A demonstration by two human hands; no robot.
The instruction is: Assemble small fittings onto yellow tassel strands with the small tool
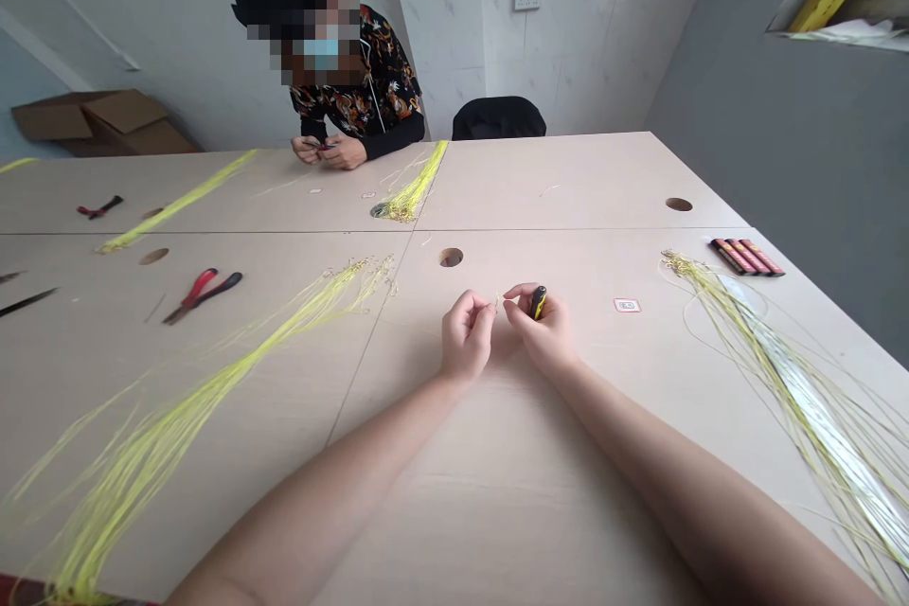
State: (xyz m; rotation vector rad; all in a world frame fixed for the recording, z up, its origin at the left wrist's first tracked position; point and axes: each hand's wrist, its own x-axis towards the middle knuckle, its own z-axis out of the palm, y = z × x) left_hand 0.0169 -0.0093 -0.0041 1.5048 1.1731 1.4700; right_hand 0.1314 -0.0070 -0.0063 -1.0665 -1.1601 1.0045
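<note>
Near the middle of the table, my left hand (469,334) is closed in a pinch on a tiny pale-yellow piece (497,300), too small to make out. Close beside it, my right hand (545,329) is curled around a short black-and-yellow stick-shaped tool (539,302), whose lower part is hidden in the palm. Its thumb and forefinger come together near the same yellow piece; whether they touch it I cannot tell. A bundle of thin yellow lines (234,365) with small gold-coloured ends lies to the left. Another line bundle (763,341) rests on a clear strip at the right.
Red-and-black handled scissors or pliers (203,295) lie on the left. Several red-and-black sticks (747,258) and a small label (627,305) are on the right. A cable hole (451,258) opens beyond my hands. Across the table, a masked person (355,104) works beside more yellow lines (422,182).
</note>
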